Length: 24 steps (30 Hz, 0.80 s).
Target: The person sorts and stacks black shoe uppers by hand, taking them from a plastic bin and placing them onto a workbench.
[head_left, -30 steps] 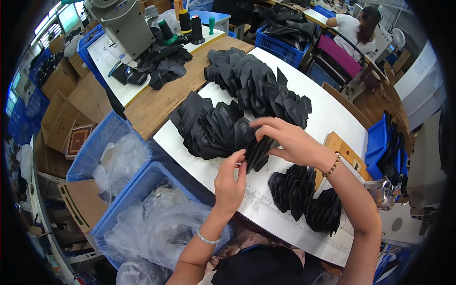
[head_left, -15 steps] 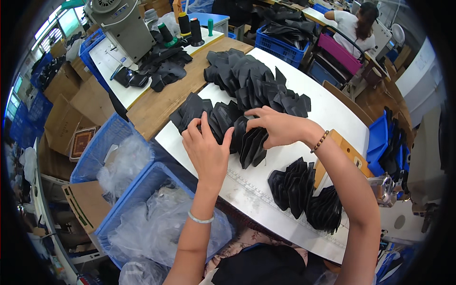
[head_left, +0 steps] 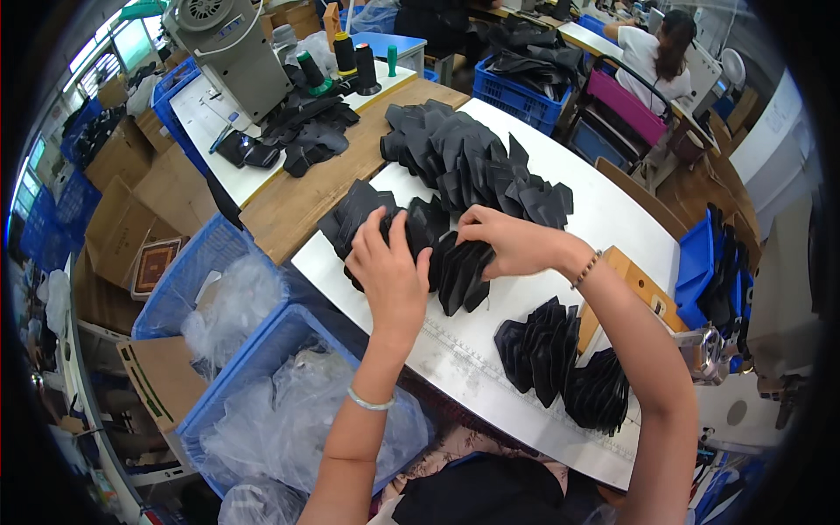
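A row of overlapping black leather-like pieces (head_left: 347,219) lies on the white table (head_left: 437,359). My left hand (head_left: 385,276) rests on this row, its fingers spread and slightly bent. At the row's near right end, my right hand (head_left: 521,249) has thumb and fingers closed on a fanned stack of black pieces (head_left: 464,273); its fingertips are partly hidden. Beyond both hands stretches a larger heap of the same black pieces (head_left: 472,157). Two smaller bunches, one of standing black pieces (head_left: 538,346) and one of tightly fanned black pieces (head_left: 599,389), sit near my right forearm.
A wooden board (head_left: 634,289) lies beside my right forearm, near a metal machine part (head_left: 707,354). Blue crates (head_left: 297,319) filled with plastic bags stand at the left. Thread spools (head_left: 366,74) and a grey machine (head_left: 232,66) are at the far left. A person (head_left: 656,61) sits at the far right.
My right hand's fingers have drawn together from a wider spread onto the front stack. My left hand has shifted slightly right along the row.
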Available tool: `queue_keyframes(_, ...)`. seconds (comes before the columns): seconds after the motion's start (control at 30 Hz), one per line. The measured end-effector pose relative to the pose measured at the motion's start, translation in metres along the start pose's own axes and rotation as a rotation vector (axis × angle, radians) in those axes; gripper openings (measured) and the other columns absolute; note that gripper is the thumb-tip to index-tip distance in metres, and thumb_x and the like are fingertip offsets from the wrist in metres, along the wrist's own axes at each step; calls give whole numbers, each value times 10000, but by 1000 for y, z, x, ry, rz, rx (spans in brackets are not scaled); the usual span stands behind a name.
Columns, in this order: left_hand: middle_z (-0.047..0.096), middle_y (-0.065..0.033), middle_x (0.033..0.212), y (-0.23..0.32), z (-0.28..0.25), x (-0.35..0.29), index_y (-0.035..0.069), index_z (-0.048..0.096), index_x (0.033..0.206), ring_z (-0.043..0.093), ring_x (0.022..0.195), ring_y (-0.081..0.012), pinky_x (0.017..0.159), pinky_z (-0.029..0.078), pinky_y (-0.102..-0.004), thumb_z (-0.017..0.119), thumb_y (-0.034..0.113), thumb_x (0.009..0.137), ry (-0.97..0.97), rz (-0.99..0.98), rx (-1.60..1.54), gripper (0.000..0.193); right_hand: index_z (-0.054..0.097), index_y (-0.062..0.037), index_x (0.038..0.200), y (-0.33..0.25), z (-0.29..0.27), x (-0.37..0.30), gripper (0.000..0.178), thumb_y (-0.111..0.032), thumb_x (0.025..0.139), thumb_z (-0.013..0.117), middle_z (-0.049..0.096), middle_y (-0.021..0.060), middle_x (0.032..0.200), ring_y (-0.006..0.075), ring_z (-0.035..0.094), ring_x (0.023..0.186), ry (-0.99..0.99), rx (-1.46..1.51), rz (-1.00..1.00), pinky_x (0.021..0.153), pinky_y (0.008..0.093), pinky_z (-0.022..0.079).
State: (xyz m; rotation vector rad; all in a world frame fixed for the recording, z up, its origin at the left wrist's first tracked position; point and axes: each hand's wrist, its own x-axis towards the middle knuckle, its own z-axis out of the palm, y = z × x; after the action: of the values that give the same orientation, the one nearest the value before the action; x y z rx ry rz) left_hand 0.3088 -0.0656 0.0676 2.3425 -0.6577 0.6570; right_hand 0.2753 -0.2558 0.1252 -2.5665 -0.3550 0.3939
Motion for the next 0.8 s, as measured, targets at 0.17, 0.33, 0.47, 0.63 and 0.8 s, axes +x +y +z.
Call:
queue_keyframes(0.17,481,-128,1264,-10,8,-7,11,566,1002,415,1256,-330,1003,356,-464,681,-7,751,83,211,-175,276,558,-54,998,-19,6,-28,358,32,683,704,449,89,1173,278,474,1149,128,60,-33,981,339,411)
queue_keyframes(0.33,606,-125,1068,1,8,-33,-8,592,963,578,1070,-294,893,456,-373,650,-45,774,106,256,-403,201,542,-66,1016,-14,14,-45,379,29,680,689,467,94,1170,292,480,1139,222,-15,-118,935,360,435)
queue_keyframes(0.47,634,-162,943,3,5,-47,-13,570,1049,648,755,-292,643,504,-337,588,-7,859,-136,60,-708,191,541,-85,1061,-19,18,-52,441,38,668,700,476,88,1151,297,524,1072,280,126,52,871,365,461)
queue_keyframes(0.63,660,-117,913,-7,-8,-37,2,621,1015,637,790,-258,702,486,-324,631,-2,816,-71,115,-722,199,545,-99,1124,-26,9,-50,516,29,655,719,475,92,1148,292,537,1043,180,25,80,858,367,467)
queue_keyframes(0.8,476,-117,957,-12,-13,-19,-14,603,1081,465,882,-278,765,415,-377,747,128,749,189,-84,-177,390,576,-98,1074,-28,3,-37,475,41,640,711,458,103,1231,288,502,1081,256,-203,-130,912,363,454)
